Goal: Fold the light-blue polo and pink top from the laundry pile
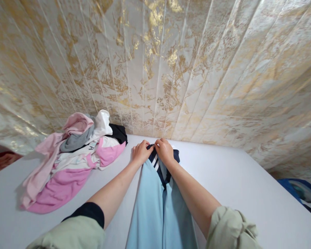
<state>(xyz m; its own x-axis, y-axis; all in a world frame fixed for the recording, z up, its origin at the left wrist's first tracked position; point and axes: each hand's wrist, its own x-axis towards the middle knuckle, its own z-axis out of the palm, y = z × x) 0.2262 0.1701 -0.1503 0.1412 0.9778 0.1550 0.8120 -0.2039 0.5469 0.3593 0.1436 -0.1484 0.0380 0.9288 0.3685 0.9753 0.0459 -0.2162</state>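
A light blue garment [150, 207] with a navy, white-striped collar [155, 162] lies lengthwise on the white table [223, 180], its lower part running out of the bottom of the view. At the far end, my left hand [140, 151] pinches the left part of the collar's top edge. My right hand [165, 152] is close beside it, its fingers closed on the same edge and its wrist crossing over the collar. A dark line runs down the garment's middle from the collar's point. Some of the collar lies hidden under my right hand.
To the left is a loose heap of clothes [75, 183] in pink, white, grey and black. A gold-patterned pleated curtain [160, 69] hangs behind the table's far edge. Low at the right, beyond the table's edge, sits a blue-rimmed container [300, 192] with things inside.
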